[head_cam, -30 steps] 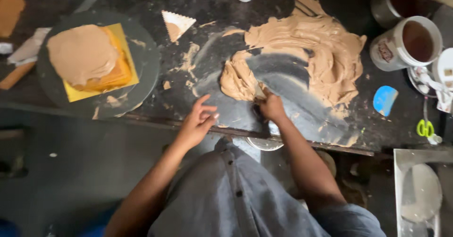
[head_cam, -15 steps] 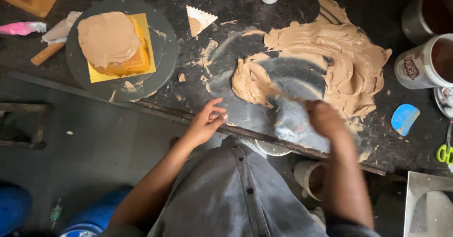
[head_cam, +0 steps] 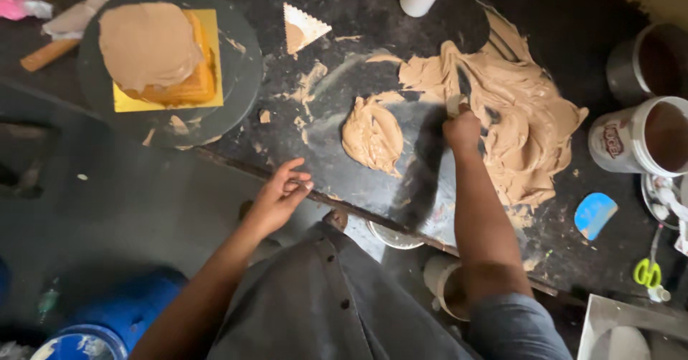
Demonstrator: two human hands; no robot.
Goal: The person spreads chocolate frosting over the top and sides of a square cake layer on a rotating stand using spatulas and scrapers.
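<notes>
The left hand [head_cam: 278,199] rests loosely open on the dark worktop's [head_cam: 358,181] near edge, holding nothing, while at one o'clock the right hand [head_cam: 462,129] grips a scraper [head_cam: 454,102] closed, pressed into tan frosting [head_cam: 516,116].

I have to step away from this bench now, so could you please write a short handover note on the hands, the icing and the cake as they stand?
Right hand: closed around a scraper whose blade is hidden, set in the large tan icing spread on the dark worktop.
Left hand: empty, fingers loose, at the worktop's near edge.
A smaller icing mound lies left of the right hand.
Done: the cake on the yellow board and round turntable has icing on top.
Left: its near side shows bare.
</notes>
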